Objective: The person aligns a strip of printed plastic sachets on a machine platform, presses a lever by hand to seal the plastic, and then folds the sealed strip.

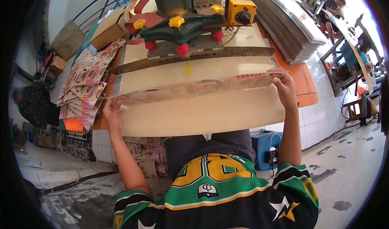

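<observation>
A long, clear plastic sheet with reddish print (174,92) stretches between my two hands across the front of a press-like machine. Its left end is pinched in my left hand (112,113), and my right hand (284,85) pinches the far right end, thumb against the film. Under it lies a smooth cream board (202,115) that overhangs the table's front edge. Just beyond the sheet runs the machine's long metal bar (239,52), below a dark green bracket (184,29) with yellow knobs and red spacers.
At left lies a pile of printed flat packs (83,81), beside a cardboard box (109,28). A tall stack of flat sheets (283,22) stands at right. A yellow control box (240,11) sits on the machine. A blue container (265,148) stands below; another person (333,16) sits far right.
</observation>
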Action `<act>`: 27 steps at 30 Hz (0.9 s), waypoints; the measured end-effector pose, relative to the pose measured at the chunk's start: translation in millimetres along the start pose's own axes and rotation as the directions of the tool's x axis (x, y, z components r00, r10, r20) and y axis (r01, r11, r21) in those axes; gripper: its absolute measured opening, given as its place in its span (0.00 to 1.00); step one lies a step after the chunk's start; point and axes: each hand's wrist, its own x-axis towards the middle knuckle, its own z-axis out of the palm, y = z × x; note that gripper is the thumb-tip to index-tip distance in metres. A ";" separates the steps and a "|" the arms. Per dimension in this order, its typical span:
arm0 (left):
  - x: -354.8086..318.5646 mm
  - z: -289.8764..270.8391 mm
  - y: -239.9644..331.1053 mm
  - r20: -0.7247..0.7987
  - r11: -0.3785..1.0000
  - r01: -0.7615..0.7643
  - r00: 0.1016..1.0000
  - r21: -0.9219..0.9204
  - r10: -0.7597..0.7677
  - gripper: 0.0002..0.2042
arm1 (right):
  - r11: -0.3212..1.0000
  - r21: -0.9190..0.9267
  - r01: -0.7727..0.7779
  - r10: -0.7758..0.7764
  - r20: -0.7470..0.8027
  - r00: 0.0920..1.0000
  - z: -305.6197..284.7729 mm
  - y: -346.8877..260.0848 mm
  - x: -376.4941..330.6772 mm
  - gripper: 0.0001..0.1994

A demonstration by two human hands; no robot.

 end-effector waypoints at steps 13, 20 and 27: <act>-5.8 -8.0 -2.2 0.143 0.977 0.158 0.973 0.143 -0.179 0.08 | 0.923 -0.225 -0.312 0.319 -0.005 0.948 -6.7 -13.5 -23.5 0.11; 0.8 -30.4 -21.1 0.155 0.976 0.217 0.965 -0.033 -0.210 0.05 | 0.953 -0.015 -0.301 0.302 0.045 0.952 -7.3 -9.6 -13.0 0.14; 0.5 -34.1 -18.2 0.207 0.942 0.301 0.941 -0.147 -0.268 0.15 | 0.862 0.285 -0.419 0.411 0.090 0.907 7.4 -25.3 -1.4 0.20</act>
